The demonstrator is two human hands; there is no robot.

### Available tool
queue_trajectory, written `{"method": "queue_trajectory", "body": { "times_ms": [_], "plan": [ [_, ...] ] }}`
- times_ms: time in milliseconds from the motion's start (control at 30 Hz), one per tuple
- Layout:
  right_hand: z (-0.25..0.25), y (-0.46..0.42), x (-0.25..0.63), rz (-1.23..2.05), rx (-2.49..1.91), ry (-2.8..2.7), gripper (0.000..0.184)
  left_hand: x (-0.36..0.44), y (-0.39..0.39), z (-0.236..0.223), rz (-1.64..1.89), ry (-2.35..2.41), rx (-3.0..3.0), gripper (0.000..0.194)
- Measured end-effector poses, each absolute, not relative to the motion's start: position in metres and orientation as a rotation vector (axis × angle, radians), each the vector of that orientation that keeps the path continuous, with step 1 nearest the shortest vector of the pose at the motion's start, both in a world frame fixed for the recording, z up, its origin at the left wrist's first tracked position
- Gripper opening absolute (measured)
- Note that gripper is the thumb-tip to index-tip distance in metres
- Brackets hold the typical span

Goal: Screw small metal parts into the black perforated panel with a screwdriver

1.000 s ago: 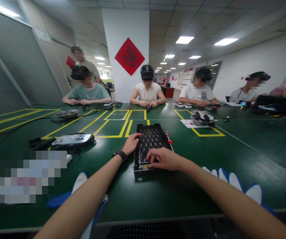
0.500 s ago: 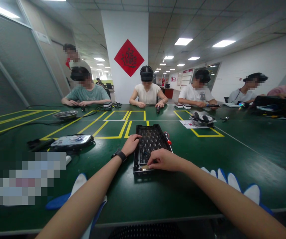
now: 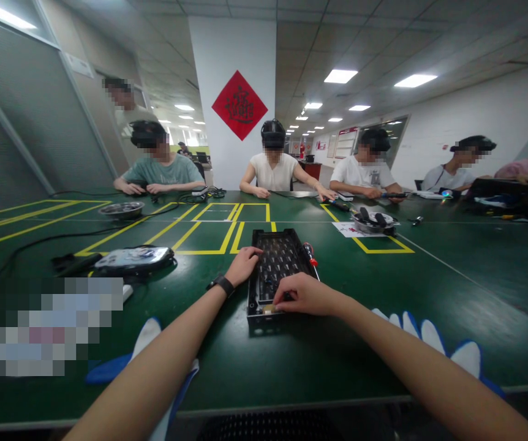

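A shallow black rectangular case (image 3: 279, 252) lies on the green table in front of me. Rows of small metallic pieces show inside it. My left hand (image 3: 242, 266) grips the case's left wall, fingertips curled over the rim. At the near end, my right hand (image 3: 301, 293) is closed in a pinch, its fingertips at a small yellowish piece (image 3: 269, 309) in the case's near corner. What is between those fingers is too small to make out. Along the case's right side lies a red-and-black tool (image 3: 310, 253), partly hidden.
Blue-and-white gloves (image 3: 466, 358) lie under and beside my forearms. At left are a pouch-like item (image 3: 134, 260) and a metal bowl (image 3: 121, 211) by a black cable. A round metal item (image 3: 372, 222) sits at right. Several people sit across the table.
My hands stay almost in place, with slight finger movement at the right hand. Across the table, a co-worker's hand has moved a dark tool toward the round metal item.
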State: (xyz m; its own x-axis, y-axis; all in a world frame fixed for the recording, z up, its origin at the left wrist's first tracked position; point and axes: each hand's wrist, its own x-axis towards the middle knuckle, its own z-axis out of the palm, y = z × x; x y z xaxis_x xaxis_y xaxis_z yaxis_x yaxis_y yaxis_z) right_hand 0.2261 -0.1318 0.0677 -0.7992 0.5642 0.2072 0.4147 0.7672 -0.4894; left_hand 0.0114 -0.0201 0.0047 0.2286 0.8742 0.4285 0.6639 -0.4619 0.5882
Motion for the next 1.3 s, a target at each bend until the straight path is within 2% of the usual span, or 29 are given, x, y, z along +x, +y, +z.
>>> {"method": "queue_trajectory", "body": {
  "times_ms": [1300],
  "plan": [
    [0.0674, -0.1309, 0.2259, 0.582, -0.753, -2.646, 0.022, 0.0111, -0.0193, 0.0053, 1.05, 1.444, 2.206, 0.032]
  ]
}}
